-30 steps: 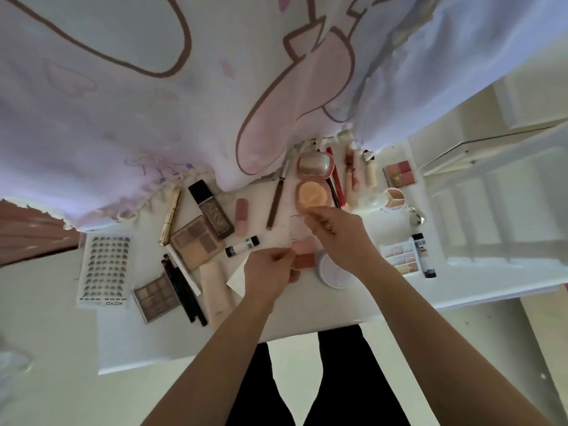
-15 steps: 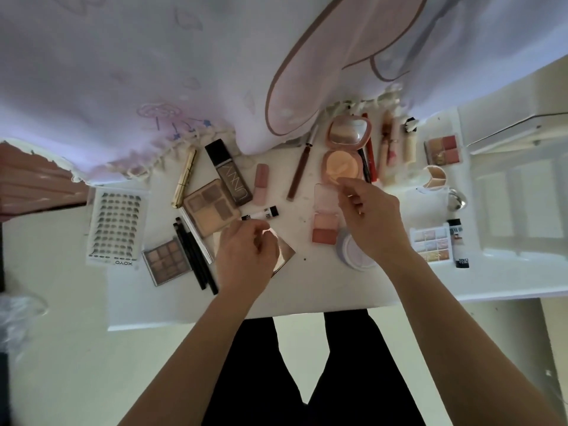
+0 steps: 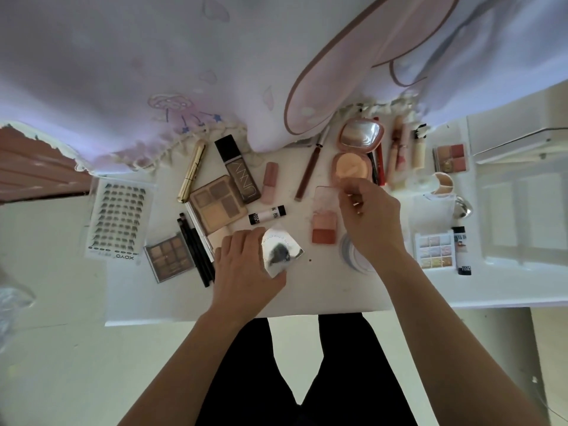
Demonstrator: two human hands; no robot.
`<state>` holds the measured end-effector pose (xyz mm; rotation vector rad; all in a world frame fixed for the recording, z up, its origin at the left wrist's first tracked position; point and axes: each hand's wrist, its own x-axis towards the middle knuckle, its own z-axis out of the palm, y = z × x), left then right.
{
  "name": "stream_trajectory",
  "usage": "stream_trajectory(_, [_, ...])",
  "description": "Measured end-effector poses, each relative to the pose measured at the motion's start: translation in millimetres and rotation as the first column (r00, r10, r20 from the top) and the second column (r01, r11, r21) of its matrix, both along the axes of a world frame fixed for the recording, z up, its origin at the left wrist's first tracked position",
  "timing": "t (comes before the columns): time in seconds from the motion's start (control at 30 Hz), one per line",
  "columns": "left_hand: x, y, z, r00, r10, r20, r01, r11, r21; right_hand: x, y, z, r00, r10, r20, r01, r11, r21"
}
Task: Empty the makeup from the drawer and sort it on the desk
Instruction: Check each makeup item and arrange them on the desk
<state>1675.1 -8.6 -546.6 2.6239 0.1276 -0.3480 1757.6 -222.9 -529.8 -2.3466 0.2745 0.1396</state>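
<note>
Makeup lies spread over the white desk (image 3: 338, 290). My left hand (image 3: 246, 269) grips a square mirrored compact (image 3: 281, 252) by its left and lower edges, tilted just above the desk front. My right hand (image 3: 368, 219) hovers with loosely curled fingers beside the open pink blush case (image 3: 324, 224), just below the open round peach compact (image 3: 350, 169); nothing shows in it. Its wrist covers part of a round white jar (image 3: 358, 259). No drawer is in view.
On the left lie a lash sheet (image 3: 118, 221), brown eyeshadow palette (image 3: 169, 258), black pencils (image 3: 196, 250), beige palette (image 3: 216, 204), gold tube (image 3: 192, 170) and foundation bottle (image 3: 238, 167). A pastel palette (image 3: 434, 252) lies right. A printed cloth (image 3: 215, 72) overhangs the back.
Both hands let go of the pink blush case, which now lies open on the desk. My left hand moved left and took hold of the mirrored compact; my right hand stayed by the blush.
</note>
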Motion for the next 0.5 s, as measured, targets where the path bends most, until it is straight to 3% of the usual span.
stream_trajectory(0.13, [5, 4, 17, 0.990, 0.088, -0.107, -0.116, 0.950, -0.291, -7, 2, 8, 0.994, -0.007, 0.109, 0.003, 0.999, 0.032])
stream_trajectory(0.27, [15, 16, 37, 0.952, 0.176, -0.252, -0.296, 0.751, -0.591, -19, 11, 19, 0.998, 0.042, 0.039, -0.050, 0.969, 0.242])
stream_trajectory(0.37, [22, 23, 39, 0.875, 0.258, -0.408, -0.483, 0.447, -0.753, -29, 21, 27, 0.984, 0.139, -0.109, -0.076, 0.890, 0.450])
stream_trajectory(0.5, [27, 20, 45, 0.769, 0.263, -0.583, -0.622, 0.093, -0.778, -41, 30, 32, 0.938, 0.319, -0.135, -0.180, 0.782, 0.596])
